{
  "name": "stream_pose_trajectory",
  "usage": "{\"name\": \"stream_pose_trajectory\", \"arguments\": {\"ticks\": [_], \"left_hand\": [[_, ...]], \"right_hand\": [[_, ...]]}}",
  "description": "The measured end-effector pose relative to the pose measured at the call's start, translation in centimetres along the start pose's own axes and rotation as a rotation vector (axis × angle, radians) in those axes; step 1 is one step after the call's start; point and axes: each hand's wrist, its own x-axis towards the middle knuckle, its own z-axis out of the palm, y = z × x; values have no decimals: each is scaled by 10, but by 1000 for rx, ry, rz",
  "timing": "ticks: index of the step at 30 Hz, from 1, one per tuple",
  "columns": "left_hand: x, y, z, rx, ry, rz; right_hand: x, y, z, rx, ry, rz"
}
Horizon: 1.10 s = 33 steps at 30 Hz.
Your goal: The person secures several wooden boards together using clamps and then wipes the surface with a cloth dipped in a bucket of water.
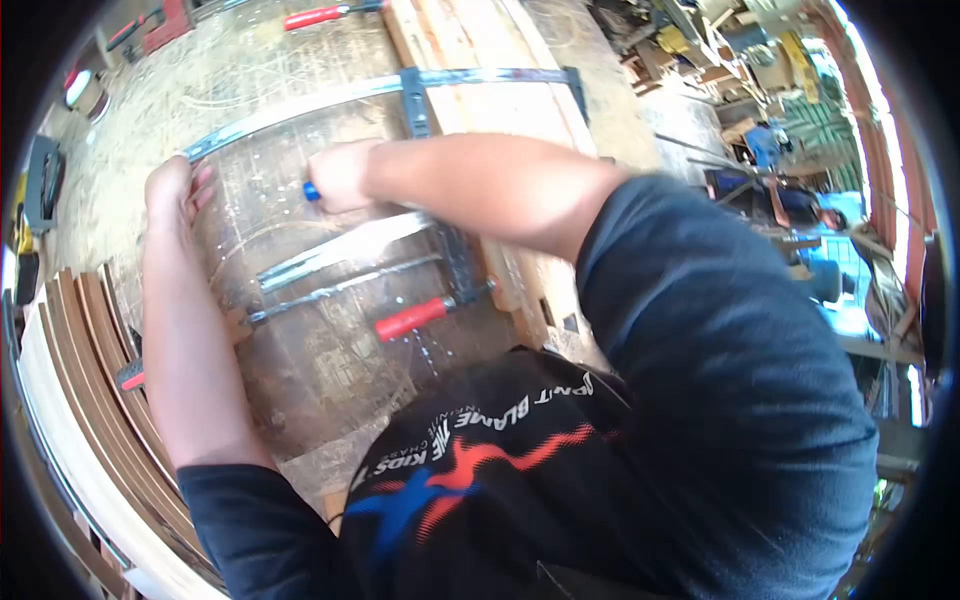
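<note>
A long metal bar clamp [310, 108] lies across the workbench, its jaw bearing on the pale wooden boards [490, 110]. At the far left end of that bar, my left hand [175, 190] has its fingers curled and seems to grip the bar tip. My right hand [342, 177] is closed round a blue handle [311, 190], of which just the end shows; whether it belongs to the same clamp is hidden. Closer to my body, a second bar clamp [345, 250] with a red handle [412, 318] is set on the boards, touched by neither hand.
Another red clamp handle [318, 17] lies at the top of the workbench [290, 370]. Long wooden strips [90, 400] are stacked at the left, near a cup-like container [88, 95] and a dark tool [42, 185]. Scrap wood and clutter [740, 70] fill the right side.
</note>
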Motion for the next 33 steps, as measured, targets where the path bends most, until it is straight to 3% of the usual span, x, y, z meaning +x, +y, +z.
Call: {"name": "stream_pose_trajectory", "arguments": {"ticks": [1, 4, 6, 7, 8, 9, 10, 11, 12, 13, 15, 17, 18, 21, 24, 27, 28, 31, 32, 33], "left_hand": [[-1, -5, -3, -8, 5, -10], [36, -17, -2, 2, -53, 13], [42, -20, -7, 6, -48, 32], [37, -20, -4, -9, -19, 36], [37, -21, -4, -13, -5, 62], [44, -22, -2, 68, -10, 61], [22, -15, 0, 78, 7, 78], [8, -10, 4, 97, 16, 73], [4, -8, 2, 110, 21, 74], [12, -13, -3, 112, 10, 78], [26, -20, -7, 137, -32, 86], [-65, 24, 28, 223, 205, -75], [-76, 42, 49, 315, 366, -172], [42, -16, -5, 116, -45, 74], [10, -5, 0, 151, -28, 66], [8, -7, 1, 178, -28, 86], [12, -8, 0, 178, -16, 82], [-8, -5, 0, 196, -4, 108], [-2, -6, 2, 182, 15, 110], [-12, -7, -13, 120, -223, 224]], "right_hand": [[-15, -10, 5, -8, 120, 44], [-30, -18, 3, 23, 153, 156], [-13, -13, 12, 25, 117, 132], [7, 0, 16, -129, 72, -20], [32, 16, 21, -53, -67, -134], [19, 3, -6, 168, -303, 5], [36, 17, -12, 345, -564, -10], [45, 31, -3, 721, -737, 152], [35, 21, -12, 864, -783, 243], [58, 39, -1, 1045, -1159, 196], [64, 39, -11, 830, -1039, 201], [43, 25, -3, 648, -744, 98], [33, 18, -6, 545, -578, 53], [11, -4, 0, -38, -103, -55], [-18, -24, 5, -58, 159, 83], [-21, -25, 10, -89, 230, 65], [-10, -13, 13, -110, 230, -30], [9, -5, -15, 178, -288, -31], [30, 13, -9, 574, -536, 67], [34, 15, -9, 668, -653, 113]]}}
